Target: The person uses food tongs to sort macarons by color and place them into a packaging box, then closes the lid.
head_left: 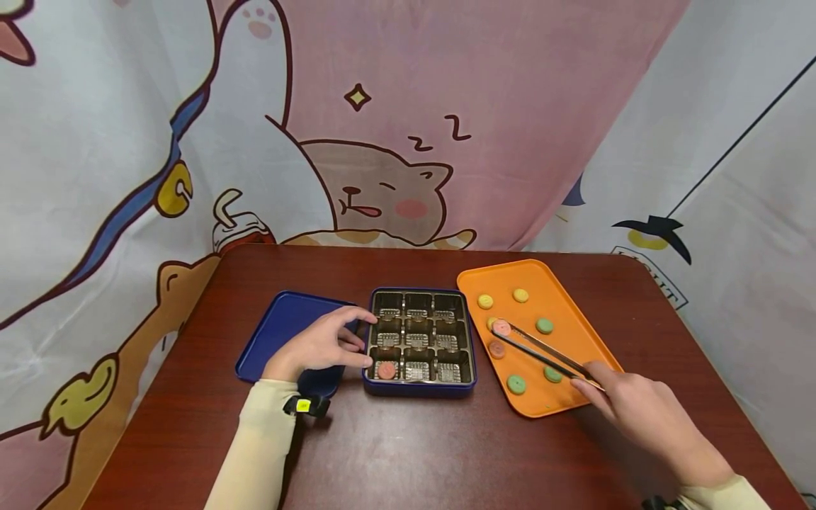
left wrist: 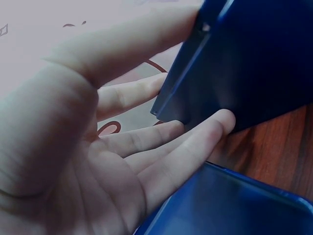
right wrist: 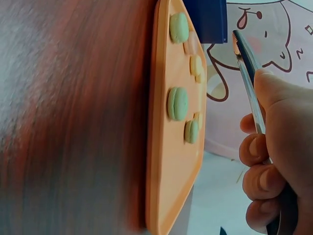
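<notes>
My right hand (head_left: 637, 411) grips metal tongs (head_left: 548, 352), also held in the right wrist view. Between the tong tips is a pink macaron (head_left: 501, 327), raised over the left part of the orange tray (head_left: 586, 354) and partly covering a yellow one. My left hand (head_left: 325, 343) touches the left side of a blue box (head_left: 421, 389), thumb and fingers extended against its wall (left wrist: 195, 93). A dark divided insert fills the box. One pink macaron (head_left: 387, 370) lies in its front-left compartment.
On the tray are yellow macarons (head_left: 520, 295), green macarons (head_left: 516, 384) and a brownish-pink macaron (head_left: 496, 349). The blue lid (head_left: 290, 315) lies left of the box, partly beneath my left hand. A patterned curtain (head_left: 382, 177) hangs behind the table's far edge.
</notes>
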A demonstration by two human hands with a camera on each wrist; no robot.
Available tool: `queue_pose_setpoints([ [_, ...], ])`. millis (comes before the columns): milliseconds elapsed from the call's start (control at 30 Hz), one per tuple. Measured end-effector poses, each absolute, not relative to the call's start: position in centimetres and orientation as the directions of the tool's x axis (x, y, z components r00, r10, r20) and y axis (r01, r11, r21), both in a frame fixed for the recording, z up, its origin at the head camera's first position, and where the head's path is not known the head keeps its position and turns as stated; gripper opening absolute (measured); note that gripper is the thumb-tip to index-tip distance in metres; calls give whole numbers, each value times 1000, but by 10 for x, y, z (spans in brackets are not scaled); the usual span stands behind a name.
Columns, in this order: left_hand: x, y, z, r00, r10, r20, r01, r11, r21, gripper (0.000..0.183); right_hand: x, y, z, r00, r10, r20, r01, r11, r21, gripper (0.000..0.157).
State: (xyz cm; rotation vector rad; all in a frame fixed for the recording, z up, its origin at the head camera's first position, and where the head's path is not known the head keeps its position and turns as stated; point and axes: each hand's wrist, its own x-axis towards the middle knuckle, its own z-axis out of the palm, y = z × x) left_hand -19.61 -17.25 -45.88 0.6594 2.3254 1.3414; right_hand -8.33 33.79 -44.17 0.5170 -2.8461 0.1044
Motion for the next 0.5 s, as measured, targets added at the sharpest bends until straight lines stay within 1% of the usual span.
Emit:
queue_pose_setpoints([
  [200, -195, -173, -458, -821, 563, -90, 202, 435, 877, 70, -86, 330, -440, -878, -372, 302, -395, 919, -14, 33],
  [500, -195, -171, -458, -825, 557, -91, 204, 444, 873, 70, -93, 312, -439, -857, -412, 309, -442, 896, -31, 31],
])
